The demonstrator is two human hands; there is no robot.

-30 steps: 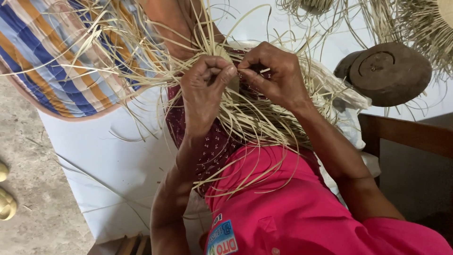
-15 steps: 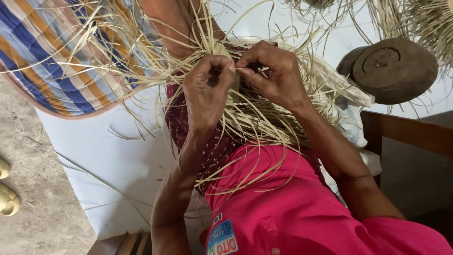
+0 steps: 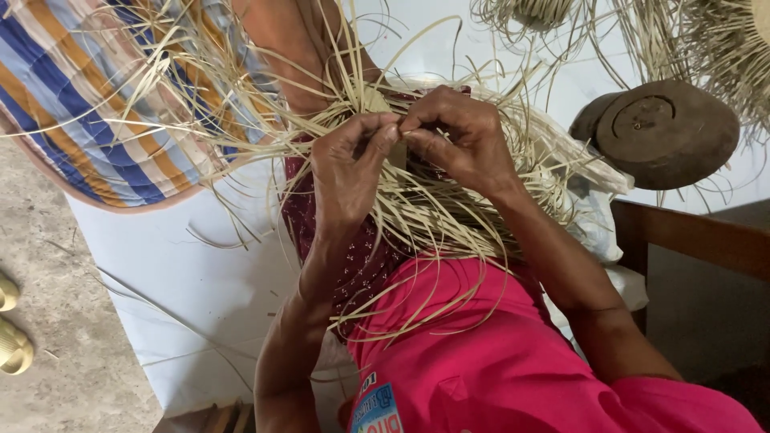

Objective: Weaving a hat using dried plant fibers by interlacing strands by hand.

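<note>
A loose bundle of pale straw strips (image 3: pixel 425 210) fans out across my lap and over my knee. My left hand (image 3: pixel 346 172) and my right hand (image 3: pixel 461 136) meet at the middle of the bundle, fingertips pinched on thin strips where the weave begins. Both hands sit close together, thumbs and forefingers nearly touching. Long strip ends spread left over a striped cloth (image 3: pixel 96 104) and down over my pink shirt (image 3: pixel 497 361). What lies under the fingers is hidden.
A round dark wooden block (image 3: pixel 662 132) lies at the right on a white sheet (image 3: pixel 184 281). More straw bundles (image 3: pixel 722 48) lie at the top right. A wooden furniture edge (image 3: pixel 706 240) runs at the right. Yellow sandals (image 3: pixel 12 329) rest on the concrete floor at left.
Both hands stay pinched on the strips at the same spot. The fingers have shifted slightly as they work the straw.
</note>
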